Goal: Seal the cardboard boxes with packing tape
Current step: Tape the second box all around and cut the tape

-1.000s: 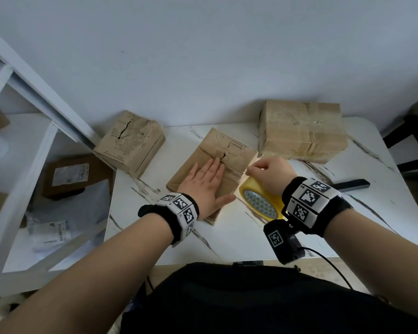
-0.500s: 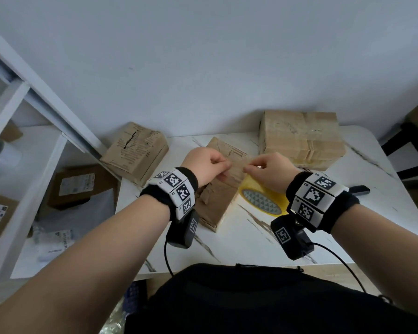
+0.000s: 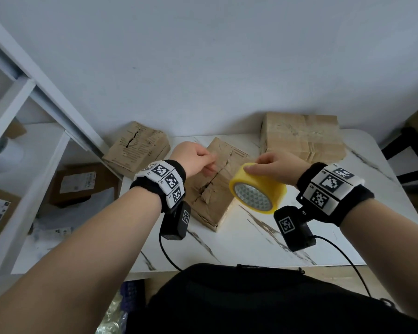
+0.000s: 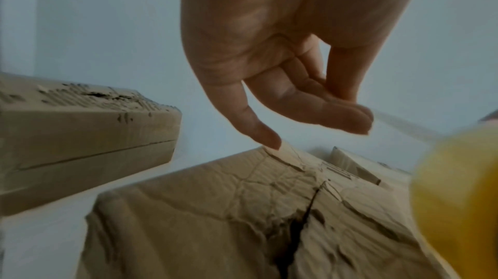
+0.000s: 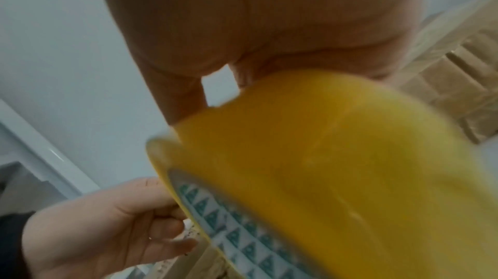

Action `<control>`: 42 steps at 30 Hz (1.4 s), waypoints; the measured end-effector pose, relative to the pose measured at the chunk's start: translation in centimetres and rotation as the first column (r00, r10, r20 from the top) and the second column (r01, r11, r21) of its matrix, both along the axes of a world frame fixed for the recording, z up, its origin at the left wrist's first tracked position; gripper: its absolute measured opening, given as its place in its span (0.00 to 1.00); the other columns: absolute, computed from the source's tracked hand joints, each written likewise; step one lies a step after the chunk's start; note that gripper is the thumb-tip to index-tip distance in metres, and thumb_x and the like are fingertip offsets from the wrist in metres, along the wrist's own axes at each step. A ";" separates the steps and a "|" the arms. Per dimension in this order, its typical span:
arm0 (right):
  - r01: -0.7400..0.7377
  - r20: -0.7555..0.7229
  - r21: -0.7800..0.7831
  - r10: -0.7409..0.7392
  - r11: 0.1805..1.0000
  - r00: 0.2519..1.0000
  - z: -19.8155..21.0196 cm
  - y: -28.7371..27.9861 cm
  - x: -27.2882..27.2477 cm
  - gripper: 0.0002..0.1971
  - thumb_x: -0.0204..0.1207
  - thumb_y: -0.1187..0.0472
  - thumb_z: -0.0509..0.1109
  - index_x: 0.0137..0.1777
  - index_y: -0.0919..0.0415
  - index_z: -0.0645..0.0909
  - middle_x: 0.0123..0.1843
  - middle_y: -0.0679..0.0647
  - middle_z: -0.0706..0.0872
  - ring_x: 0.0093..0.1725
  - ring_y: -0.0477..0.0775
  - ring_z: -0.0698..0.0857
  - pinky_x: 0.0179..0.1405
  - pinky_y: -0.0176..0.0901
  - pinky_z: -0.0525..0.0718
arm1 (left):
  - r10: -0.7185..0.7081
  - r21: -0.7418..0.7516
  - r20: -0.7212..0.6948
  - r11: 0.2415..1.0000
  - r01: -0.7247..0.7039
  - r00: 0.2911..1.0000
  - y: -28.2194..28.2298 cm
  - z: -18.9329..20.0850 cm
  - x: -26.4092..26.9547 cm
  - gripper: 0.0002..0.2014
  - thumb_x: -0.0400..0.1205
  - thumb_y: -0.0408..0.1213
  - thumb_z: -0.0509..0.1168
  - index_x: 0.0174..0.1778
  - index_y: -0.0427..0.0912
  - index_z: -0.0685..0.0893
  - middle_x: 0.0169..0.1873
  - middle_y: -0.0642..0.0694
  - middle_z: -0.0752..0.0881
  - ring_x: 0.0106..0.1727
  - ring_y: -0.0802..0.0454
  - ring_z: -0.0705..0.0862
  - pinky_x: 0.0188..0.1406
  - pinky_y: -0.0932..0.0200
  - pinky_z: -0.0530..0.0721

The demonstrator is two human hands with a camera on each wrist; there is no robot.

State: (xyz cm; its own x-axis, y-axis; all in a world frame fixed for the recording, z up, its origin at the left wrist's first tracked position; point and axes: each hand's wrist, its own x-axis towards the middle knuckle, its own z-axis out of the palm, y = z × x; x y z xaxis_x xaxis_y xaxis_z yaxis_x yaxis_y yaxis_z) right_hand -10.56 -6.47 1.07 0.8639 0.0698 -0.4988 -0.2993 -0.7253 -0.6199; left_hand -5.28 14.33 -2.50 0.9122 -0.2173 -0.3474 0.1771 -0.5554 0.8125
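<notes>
Lifted off the table (image 3: pixel 251 239), tape roll (image 3: pixel 258 191) in right hand (image 3: pixel 278 165)

Soft, even daylight filled the head view, casting only faint shadows on the marble table (image 3: pixel 263 242). Wide-angle distortion bent the white shelf frame (image 3: pixel 46 97) near the left edge. Both wrist views were dimmer and blurred: the yellow tape roll (image 5: pixel 337 166) smeared out of focus close to the lens, and the torn cardboard box (image 4: pixel 242 219) looked soft.
</notes>
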 end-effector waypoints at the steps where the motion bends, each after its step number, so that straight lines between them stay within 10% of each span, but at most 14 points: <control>1: -0.012 0.015 -0.085 0.013 0.996 1.000 -0.1 0.0 0.0 0.17 0.75 0.41 0.67 0.41 0.55 0.81 0.37 0.49 0.81 0.39 0.49 0.79 0.31 0.37 0.72 | 0.025 0.002 0.006 1.000 -0.025 1.000 0.1 0.0 0.2 0.12 0.81 0.41 0.67 0.32 0.46 0.87 0.30 0.50 0.91 0.37 0.52 0.90 0.58 0.51 0.84; 9: 0.107 -0.078 -0.141 -0.119 0.984 0.990 -1.7 0.2 -1.1 0.28 0.75 0.34 0.60 0.53 0.59 0.84 0.47 0.55 0.86 0.44 0.51 0.81 0.41 0.40 0.75 | 0.046 0.066 0.032 0.997 -0.048 0.998 0.8 -0.3 1.7 0.10 0.82 0.42 0.66 0.39 0.44 0.88 0.29 0.54 0.89 0.29 0.62 0.87 0.34 0.67 0.77; 15: 0.385 -0.118 0.181 -0.368 0.905 0.922 -1.8 -0.3 -1.3 0.16 0.75 0.46 0.69 0.51 0.59 0.82 0.50 0.58 0.85 0.45 0.53 0.80 0.45 0.43 0.74 | 0.057 0.075 0.008 0.996 -0.057 0.998 1.4 -0.9 3.5 0.11 0.81 0.42 0.67 0.35 0.45 0.87 0.27 0.53 0.89 0.31 0.58 0.89 0.45 0.61 0.82; 20: 0.141 -0.023 -0.414 -0.165 0.899 0.986 -2.7 1.2 -0.6 0.28 0.72 0.31 0.62 0.36 0.60 0.76 0.29 0.51 0.76 0.30 0.48 0.75 0.24 0.40 0.68 | 0.075 0.128 0.041 0.989 -0.079 0.996 2.3 -2.0 4.8 0.11 0.81 0.44 0.68 0.32 0.48 0.86 0.28 0.53 0.89 0.33 0.57 0.90 0.47 0.62 0.84; 30: 0.339 -0.090 -0.124 -0.351 0.933 0.932 -4.2 0.5 0.5 0.21 0.73 0.42 0.71 0.28 0.56 0.73 0.32 0.52 0.75 0.33 0.51 0.74 0.28 0.40 0.66 | 0.126 0.059 0.020 0.990 -0.127 0.992 4.4 -3.7 5.7 0.14 0.83 0.37 0.64 0.32 0.42 0.84 0.28 0.51 0.86 0.21 0.65 0.84 0.22 0.77 0.75; 42: 0.198 0.043 -0.469 -0.201 0.861 0.979 -3.7 2.3 1.3 0.24 0.74 0.38 0.63 0.50 0.60 0.83 0.32 0.49 0.78 0.39 0.54 0.79 0.32 0.40 0.72 | 0.116 0.069 -0.088 0.992 -0.110 0.989 4.6 -4.4 6.4 0.13 0.85 0.39 0.62 0.34 0.44 0.83 0.31 0.50 0.86 0.20 0.67 0.83 0.32 0.67 0.77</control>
